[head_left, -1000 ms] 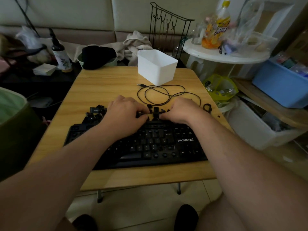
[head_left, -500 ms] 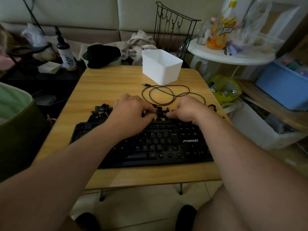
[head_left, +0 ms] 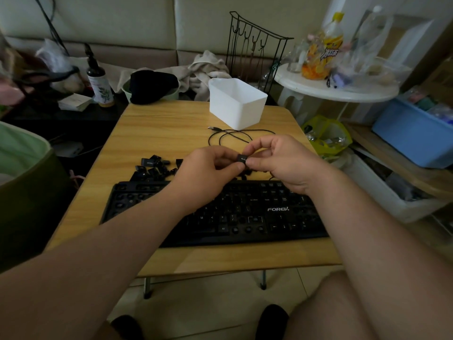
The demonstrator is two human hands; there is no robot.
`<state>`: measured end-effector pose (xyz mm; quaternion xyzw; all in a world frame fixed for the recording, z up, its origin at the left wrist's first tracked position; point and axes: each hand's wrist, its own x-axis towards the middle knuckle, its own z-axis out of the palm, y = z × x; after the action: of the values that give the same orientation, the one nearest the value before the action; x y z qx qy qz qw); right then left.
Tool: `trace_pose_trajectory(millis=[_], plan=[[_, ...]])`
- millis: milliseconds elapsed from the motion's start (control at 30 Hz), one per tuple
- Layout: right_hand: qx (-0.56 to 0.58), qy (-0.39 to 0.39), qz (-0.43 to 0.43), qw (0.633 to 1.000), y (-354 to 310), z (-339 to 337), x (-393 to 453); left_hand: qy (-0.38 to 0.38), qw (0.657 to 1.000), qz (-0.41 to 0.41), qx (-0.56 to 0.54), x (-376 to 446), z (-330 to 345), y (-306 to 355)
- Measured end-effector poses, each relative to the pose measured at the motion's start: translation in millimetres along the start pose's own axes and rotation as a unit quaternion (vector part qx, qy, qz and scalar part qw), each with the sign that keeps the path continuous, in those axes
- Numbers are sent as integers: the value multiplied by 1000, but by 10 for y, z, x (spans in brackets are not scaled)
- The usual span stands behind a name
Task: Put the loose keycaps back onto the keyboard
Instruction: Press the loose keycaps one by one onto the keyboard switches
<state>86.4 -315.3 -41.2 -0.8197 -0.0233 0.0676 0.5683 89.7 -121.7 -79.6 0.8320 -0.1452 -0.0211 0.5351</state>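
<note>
both hands, left hand [head_left: 208,168] and right hand [head_left: 277,160], are pinching one square black keycap [head_left: 242,158] above the matte keyboard [head_left: 245,217]; loose keycaps [head_left: 154,166] are lying behind.

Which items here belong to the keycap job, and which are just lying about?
Job: keycap pinched by left hand and right hand; loose keycaps; keyboard.
Lying about: white bin; black cable; spray bottle; wire rack.

Keyboard [head_left: 245,217] middle behind left hand [head_left: 208,173]
</note>
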Motion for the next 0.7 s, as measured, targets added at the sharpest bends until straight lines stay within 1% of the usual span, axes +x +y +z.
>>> trace_pose_trajectory(millis=[100,233,367,467,567,700], plan=[[-7,3,-15,1000,15,-22,-32,-10,999,-11,-31,-21,0,36],[-7,2,-12,1000,12,-19,-60,-15,999,-16,-40,-36,18,54],[-15,42,-13,999,-6,0,-64,-23,994,-48,-99,-47,41,117],[-20,71,-26,997,-13,2,-78,-36,984,-72,-159,-50,69,139],[-18,66,-50,996,4,19,-98,-36,974,-99,-201,-59,94,157],[-18,86,-79,993,29,33,-104,-32,947,-144,-284,-52,95,179]])
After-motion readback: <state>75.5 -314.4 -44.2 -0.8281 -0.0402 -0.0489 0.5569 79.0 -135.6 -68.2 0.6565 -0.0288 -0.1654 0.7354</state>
